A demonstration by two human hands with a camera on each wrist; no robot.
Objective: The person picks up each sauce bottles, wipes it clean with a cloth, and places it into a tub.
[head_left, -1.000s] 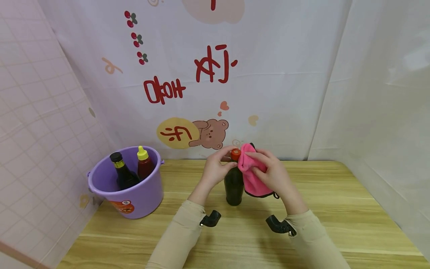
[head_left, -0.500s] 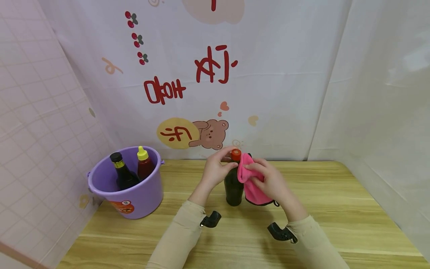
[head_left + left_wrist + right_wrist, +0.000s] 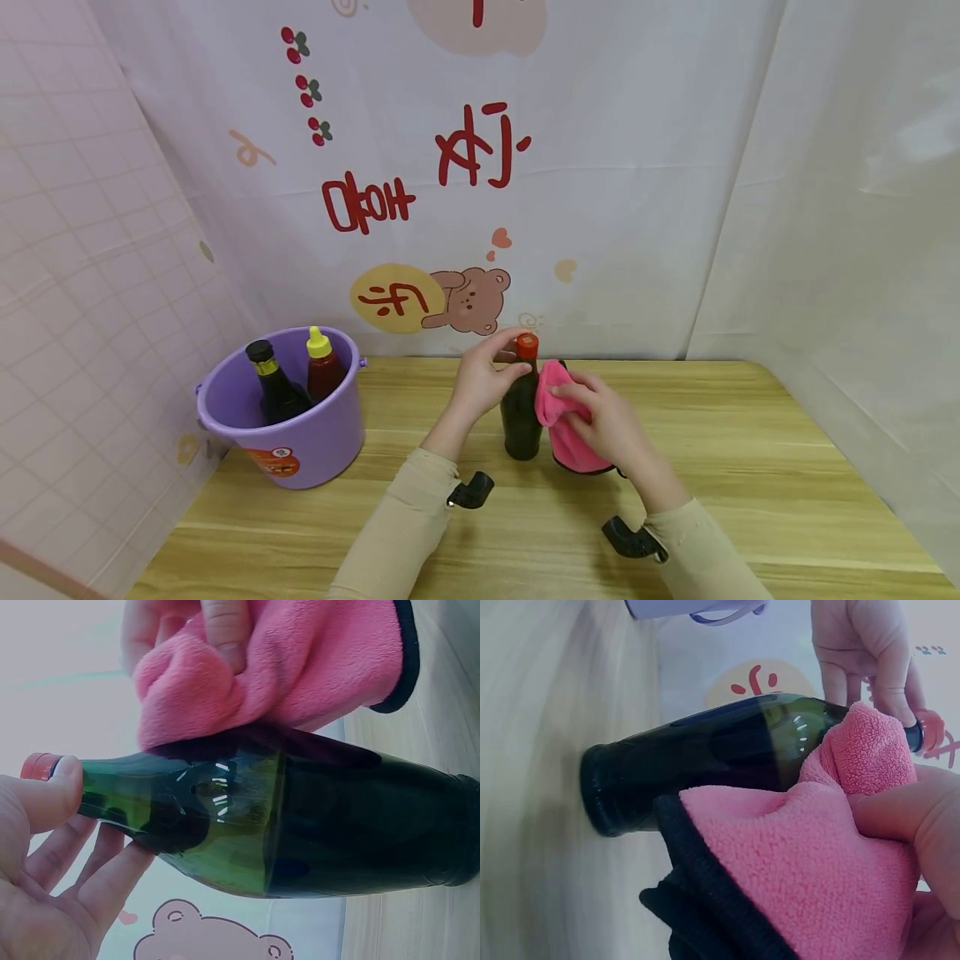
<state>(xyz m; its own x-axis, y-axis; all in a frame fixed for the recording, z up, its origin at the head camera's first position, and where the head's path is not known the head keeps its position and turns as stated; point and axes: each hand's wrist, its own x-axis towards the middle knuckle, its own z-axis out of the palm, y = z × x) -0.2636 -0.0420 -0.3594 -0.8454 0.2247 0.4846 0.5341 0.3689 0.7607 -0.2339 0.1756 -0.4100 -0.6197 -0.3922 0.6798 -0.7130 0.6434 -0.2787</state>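
Observation:
A dark green glass bottle point(image 3: 521, 421) with a red cap point(image 3: 527, 344) stands upright on the table. My left hand point(image 3: 480, 375) holds it by the neck, thumb on the near side just below the cap and fingers round the back. In my right hand point(image 3: 611, 421) a pink cloth point(image 3: 573, 446) with black edging is pinched between thumb and fingers. The left wrist view shows the bunched cloth point(image 3: 195, 697) against the shoulder of the bottle point(image 3: 225, 825). Dark liquid fills the bottle up to below its shoulder.
On the left of the wooden table point(image 3: 750, 483) stands a purple bucket point(image 3: 337, 433). Inside it are a black-capped dark bottle point(image 3: 281, 387) and a red squeeze bottle point(image 3: 324, 367) with a yellow nozzle. A white printed curtain point(image 3: 622, 233) hangs behind the table.
My right hand has slid the pink cloth down along the bottle, from beside the cap to the shoulder. The left hand and the bottle have stayed in place.

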